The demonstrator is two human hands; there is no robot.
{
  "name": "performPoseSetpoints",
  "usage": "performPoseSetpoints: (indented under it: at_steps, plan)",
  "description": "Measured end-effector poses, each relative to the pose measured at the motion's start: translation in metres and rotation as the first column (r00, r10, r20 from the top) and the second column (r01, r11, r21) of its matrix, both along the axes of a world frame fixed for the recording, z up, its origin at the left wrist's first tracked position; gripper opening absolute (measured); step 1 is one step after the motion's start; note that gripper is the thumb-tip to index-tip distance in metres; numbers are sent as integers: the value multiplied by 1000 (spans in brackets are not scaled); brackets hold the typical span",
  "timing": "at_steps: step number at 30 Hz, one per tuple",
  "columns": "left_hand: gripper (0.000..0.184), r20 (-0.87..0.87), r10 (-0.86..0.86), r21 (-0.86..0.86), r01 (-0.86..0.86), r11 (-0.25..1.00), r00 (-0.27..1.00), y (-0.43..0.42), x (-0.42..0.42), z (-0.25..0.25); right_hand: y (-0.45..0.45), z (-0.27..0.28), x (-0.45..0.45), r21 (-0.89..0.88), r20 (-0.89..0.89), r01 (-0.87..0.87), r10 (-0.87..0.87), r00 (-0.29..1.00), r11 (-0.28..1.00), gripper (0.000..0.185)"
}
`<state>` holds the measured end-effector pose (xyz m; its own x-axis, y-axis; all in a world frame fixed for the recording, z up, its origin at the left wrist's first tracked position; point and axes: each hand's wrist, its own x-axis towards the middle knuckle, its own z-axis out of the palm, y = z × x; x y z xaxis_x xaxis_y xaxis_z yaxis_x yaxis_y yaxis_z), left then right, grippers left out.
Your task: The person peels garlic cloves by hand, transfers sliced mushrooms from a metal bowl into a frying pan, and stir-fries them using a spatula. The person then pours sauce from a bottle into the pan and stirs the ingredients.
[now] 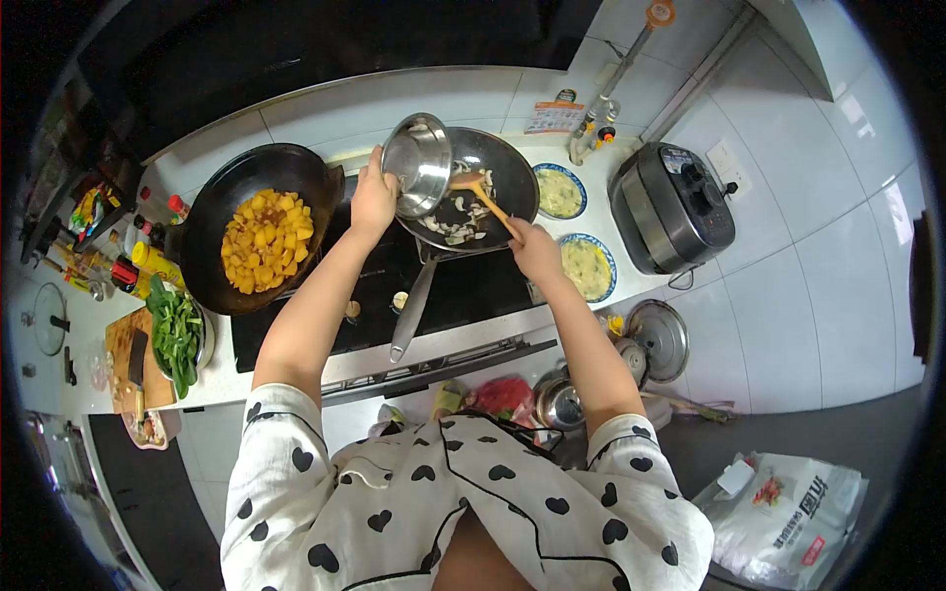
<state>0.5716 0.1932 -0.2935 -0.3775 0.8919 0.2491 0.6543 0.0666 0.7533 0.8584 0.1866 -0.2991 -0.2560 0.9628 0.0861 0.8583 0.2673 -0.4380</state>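
Observation:
My left hand (pixel 373 200) grips the rim of a metal bowl (pixel 424 163), which is tipped on its side over the left part of a frying pan (pixel 507 163). In my right hand (pixel 538 250) is a wooden spatula (pixel 493 205), its blade down inside the pan. Pale sliced pieces (pixel 461 232), perhaps mushrooms, lie scattered on the pan's dark bottom. The pan rests on the stove with its grey handle (pixel 414 310) pointing toward me. Part of the pan is hidden behind the bowl.
A wok (pixel 212 182) of yellow chunks (pixel 266 241) sits at left. Leafy greens (pixel 175 335) and a knife (pixel 137 364) on a cutting board (pixel 123 340) lie farther left. Two plates of food (pixel 560 192) (pixel 588 268) and a pressure cooker (pixel 675 207) stand at right.

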Motion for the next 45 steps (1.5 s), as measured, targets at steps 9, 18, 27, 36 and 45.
performPoseSetpoints:
  at_steps: [9,18,27,36,45]
  plan:
    - [49,106,-148,29,146,989,983,-2,-3,13,40,47,-45,419,-263,-245,376,889,874,29]
    - [45,133,-287,182,261,948,949,-8,8,37,81,58,-115,542,-162,-260,403,901,799,49]
    - [46,75,-307,240,282,929,949,0,7,39,83,41,-126,424,-311,-408,553,773,809,33]
    - [48,-26,-257,275,255,927,966,7,26,47,78,23,-105,417,-165,-529,634,755,739,25]
    - [48,-83,-152,265,169,949,985,7,31,56,85,20,-71,363,-76,-533,594,801,765,21]
